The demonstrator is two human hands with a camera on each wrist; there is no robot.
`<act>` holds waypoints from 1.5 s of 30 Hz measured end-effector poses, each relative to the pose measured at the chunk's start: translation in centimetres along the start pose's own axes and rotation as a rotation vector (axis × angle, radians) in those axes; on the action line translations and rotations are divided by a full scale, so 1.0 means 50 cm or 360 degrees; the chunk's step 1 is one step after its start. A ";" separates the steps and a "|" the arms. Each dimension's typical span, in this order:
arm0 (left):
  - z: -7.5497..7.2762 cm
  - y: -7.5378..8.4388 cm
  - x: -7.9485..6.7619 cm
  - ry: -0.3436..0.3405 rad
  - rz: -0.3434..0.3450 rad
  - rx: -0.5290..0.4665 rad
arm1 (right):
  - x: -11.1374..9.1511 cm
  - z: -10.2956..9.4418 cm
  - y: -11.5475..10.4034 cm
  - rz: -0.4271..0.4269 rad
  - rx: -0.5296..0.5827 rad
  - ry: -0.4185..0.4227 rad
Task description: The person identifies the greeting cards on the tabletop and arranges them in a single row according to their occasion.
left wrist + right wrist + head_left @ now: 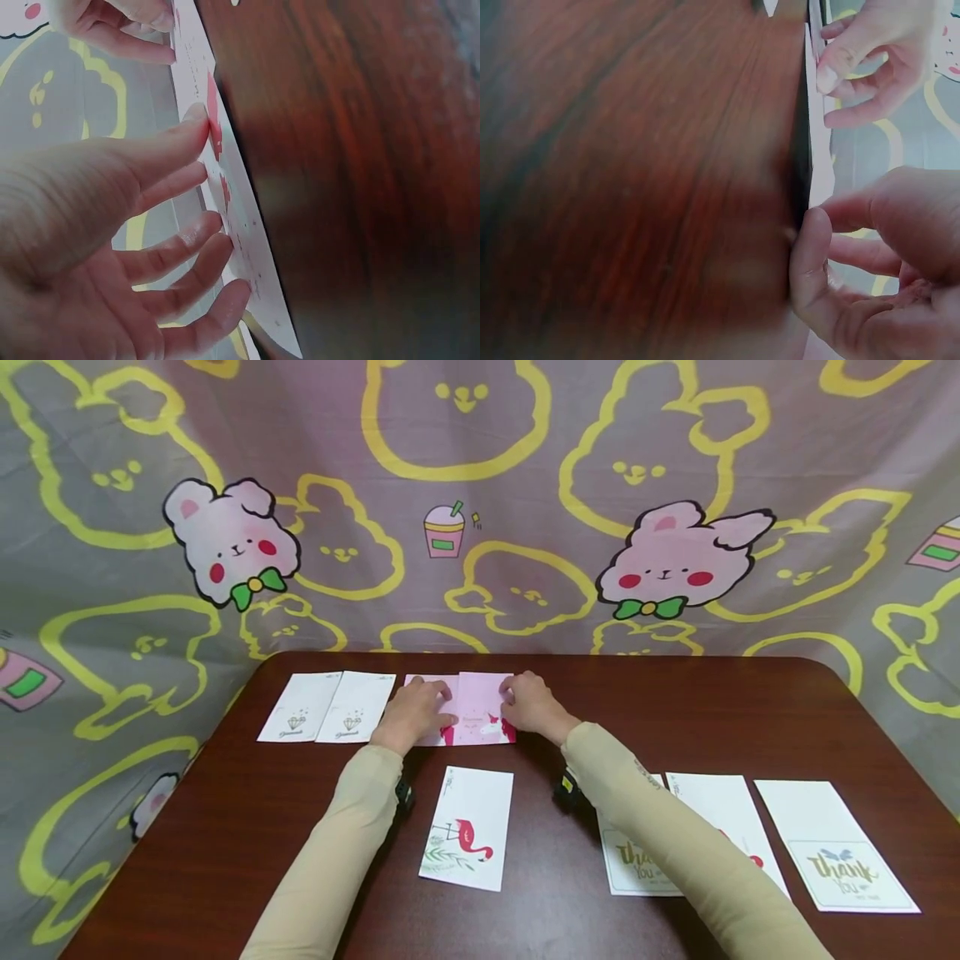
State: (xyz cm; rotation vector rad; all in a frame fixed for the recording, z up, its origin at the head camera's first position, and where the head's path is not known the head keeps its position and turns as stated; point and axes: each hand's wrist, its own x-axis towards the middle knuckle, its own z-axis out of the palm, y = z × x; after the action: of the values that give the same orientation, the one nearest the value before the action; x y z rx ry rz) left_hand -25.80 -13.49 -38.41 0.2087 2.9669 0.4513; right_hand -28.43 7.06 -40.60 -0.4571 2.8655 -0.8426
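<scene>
Two pink cards lie side by side at the back middle of the table. The right pink card has a white unicorn near its bottom; the left pink card is partly hidden under my left hand. Spread fingers of that hand rest on the cards near where they meet, as the left wrist view also shows. My right hand pinches the right edge of the right pink card between thumb and fingers. Close in front lies a white flamingo card.
Two white cards with a gold diamond, a left one and a right one, lie at the back left. Front right are thank-you cards and another white card, partly under my right sleeve. A patterned curtain hangs behind the table.
</scene>
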 end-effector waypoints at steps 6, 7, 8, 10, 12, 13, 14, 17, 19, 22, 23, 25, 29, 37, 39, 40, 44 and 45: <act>0.007 -0.006 -0.004 0.0031 0.0024 -0.0011 | -0.003 -0.002 0.006 0.0036 0.0078 -0.0012; 0.008 -0.007 -0.004 0.0035 0.0030 -0.0008 | -0.004 -0.003 0.008 0.0030 0.0082 -0.0005; 0.009 -0.008 -0.004 0.0038 0.0035 -0.0009 | -0.005 -0.003 0.009 0.0022 0.0088 0.0002; 0.009 -0.008 -0.005 0.0044 0.0041 -0.0019 | -0.010 -0.005 0.011 0.0017 0.0119 0.0004; 0.006 -0.009 -0.008 0.0055 0.0052 -0.0036 | -0.016 -0.007 0.012 -0.0006 0.0133 0.0012; 0.004 -0.009 -0.010 0.0063 0.0063 -0.0052 | -0.020 -0.009 0.012 -0.0021 0.0137 0.0015; 0.002 -0.009 -0.013 0.0068 0.0074 -0.0070 | -0.026 -0.011 0.012 -0.0032 0.0141 0.0012; -0.007 -0.011 -0.027 0.0061 0.0147 -0.0139 | -0.047 -0.019 0.008 -0.0095 0.0108 0.0004; -0.013 -0.010 -0.042 0.0008 0.0223 -0.0196 | -0.064 -0.023 0.004 -0.0151 0.0062 -0.0008; -0.020 -0.009 -0.071 -0.0146 0.0319 -0.0271 | -0.095 -0.028 -0.006 -0.0238 -0.0010 -0.0062; -0.021 -0.009 -0.081 -0.0205 0.0350 -0.0275 | -0.106 -0.027 -0.010 -0.0262 -0.0029 -0.0086; -0.020 -0.010 -0.100 -0.0323 0.0364 -0.0272 | -0.129 -0.026 -0.017 -0.0301 -0.0055 -0.0150; -0.012 -0.008 -0.134 -0.0481 0.0319 -0.0205 | -0.168 -0.016 -0.030 -0.0295 -0.0149 -0.0271; 0.005 0.002 -0.158 -0.0480 0.0263 -0.0113 | -0.207 0.003 -0.042 -0.0240 -0.0386 -0.0283; 0.007 0.003 -0.158 -0.0474 0.0261 -0.0119 | -0.209 0.006 -0.041 -0.0238 -0.0380 -0.0266; 0.008 0.003 -0.158 -0.0475 0.0259 -0.0125 | -0.209 0.007 -0.040 -0.0237 -0.0376 -0.0258; 0.010 0.003 -0.158 -0.0460 0.0275 -0.0183 | -0.215 0.008 -0.037 -0.0240 -0.0349 -0.0217; 0.011 0.002 -0.159 -0.0452 0.0281 -0.0200 | -0.217 0.007 -0.036 -0.0249 -0.0346 -0.0204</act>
State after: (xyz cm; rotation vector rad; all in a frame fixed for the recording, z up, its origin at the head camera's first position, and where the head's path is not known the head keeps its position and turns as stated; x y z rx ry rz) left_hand -17.89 -14.47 -38.01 0.4805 2.6433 0.5741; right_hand -17.63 8.90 -39.61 -0.7393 2.8407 -0.5009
